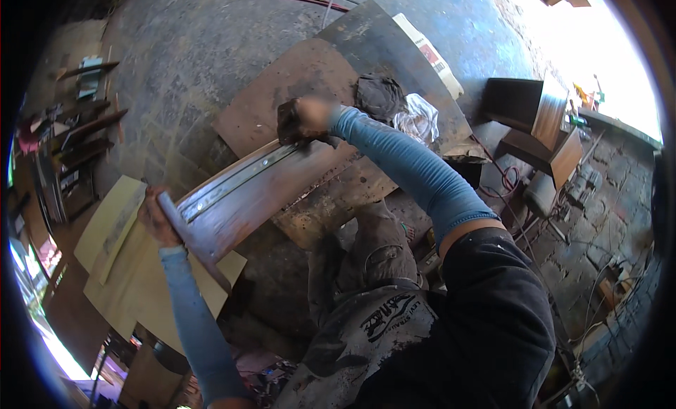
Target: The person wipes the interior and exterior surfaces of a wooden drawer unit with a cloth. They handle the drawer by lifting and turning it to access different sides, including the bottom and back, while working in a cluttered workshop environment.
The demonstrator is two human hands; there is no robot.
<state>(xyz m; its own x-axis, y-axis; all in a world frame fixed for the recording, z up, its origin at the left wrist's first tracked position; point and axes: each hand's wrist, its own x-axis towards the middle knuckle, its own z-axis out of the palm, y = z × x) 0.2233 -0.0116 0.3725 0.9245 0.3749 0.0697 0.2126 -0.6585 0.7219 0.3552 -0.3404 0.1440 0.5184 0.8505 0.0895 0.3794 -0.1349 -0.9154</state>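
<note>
The left hand is wrapped around the near end of a long reddish-brown wooden panel, fingers curled over its edge. The right hand, blurred, is clenched on a dark rag or pad pressed onto the panel's far end, beside a pale metal rail running along its top edge. The panel lies slanted across rusty brown boards on the floor. Beyond them, a long whitish carton with a red label patch lies at the boards' far edge. Tan cardboard sheets lie under the left hand.
</note>
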